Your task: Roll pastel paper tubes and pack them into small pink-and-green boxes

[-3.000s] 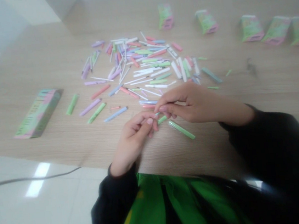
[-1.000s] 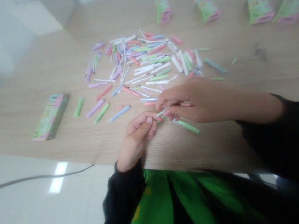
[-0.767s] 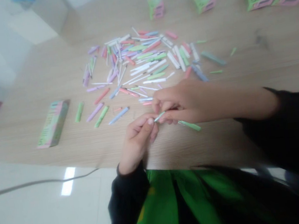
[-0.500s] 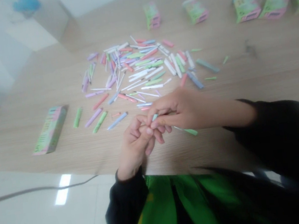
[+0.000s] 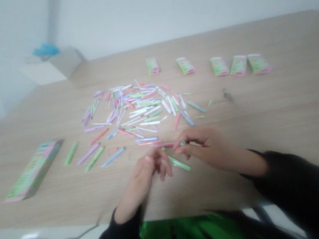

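My right hand [image 5: 197,143] is pinched round a small pale teal pen piece [image 5: 183,143], whose round end shows between thumb and fingers. My left hand [image 5: 150,168] is a little to the left, its fingers loosely curled and apart, with nothing visible in them. Just beyond the fingertips of both hands lie a pink pen part [image 5: 165,145] and a blue one [image 5: 146,139]. Between the hands a green pen part [image 5: 179,163] with a clear section lies on the table. Blur hides finer detail.
A heap of pastel and white pen parts [image 5: 146,102] spreads across the wooden table [image 5: 277,130]. To the left are a green pen [image 5: 95,158], a blue pen [image 5: 113,157] and a long printed box [image 5: 33,170]. Several small boxes [image 5: 219,66] stand behind; a white box [image 5: 51,68] is back left.
My hands, touching before, have come apart; the right has moved right with the teal piece, and the left fingers have loosened. The view has tilted up, showing more wall.
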The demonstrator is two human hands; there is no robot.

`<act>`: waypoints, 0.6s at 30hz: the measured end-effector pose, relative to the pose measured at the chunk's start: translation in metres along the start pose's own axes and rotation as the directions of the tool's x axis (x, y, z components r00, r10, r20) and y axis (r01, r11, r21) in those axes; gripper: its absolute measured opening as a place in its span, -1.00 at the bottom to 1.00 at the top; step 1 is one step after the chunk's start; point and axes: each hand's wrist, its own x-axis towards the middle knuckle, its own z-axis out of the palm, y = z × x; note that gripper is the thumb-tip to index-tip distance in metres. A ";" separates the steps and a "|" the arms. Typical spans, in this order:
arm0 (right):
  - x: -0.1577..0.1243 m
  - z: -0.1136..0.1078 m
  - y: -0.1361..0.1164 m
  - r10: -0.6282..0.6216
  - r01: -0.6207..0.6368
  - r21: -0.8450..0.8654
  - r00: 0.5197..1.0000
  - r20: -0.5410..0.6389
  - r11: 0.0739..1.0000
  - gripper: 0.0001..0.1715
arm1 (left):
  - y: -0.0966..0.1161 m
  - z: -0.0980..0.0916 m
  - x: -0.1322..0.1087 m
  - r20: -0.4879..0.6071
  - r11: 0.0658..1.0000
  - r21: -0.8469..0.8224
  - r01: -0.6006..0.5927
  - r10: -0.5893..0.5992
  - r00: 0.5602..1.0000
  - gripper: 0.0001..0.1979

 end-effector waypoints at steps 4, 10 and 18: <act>-0.037 -0.030 0.042 0.046 -0.090 -0.282 0.986 -0.158 0.955 -0.82 | 0.013 0.002 0.000 -0.053 0.988 0.123 0.091 -0.085 0.995 -0.40; -0.068 -0.042 0.093 0.152 -0.224 -0.331 0.961 -0.230 0.917 -0.74 | 0.044 0.012 0.002 0.054 0.886 0.445 0.130 -0.171 0.984 -0.49; -0.079 -0.043 0.090 0.119 -0.192 -0.307 0.963 -0.241 0.932 -0.73 | 0.098 0.022 0.087 0.246 0.568 0.800 -0.194 -0.016 0.969 -0.69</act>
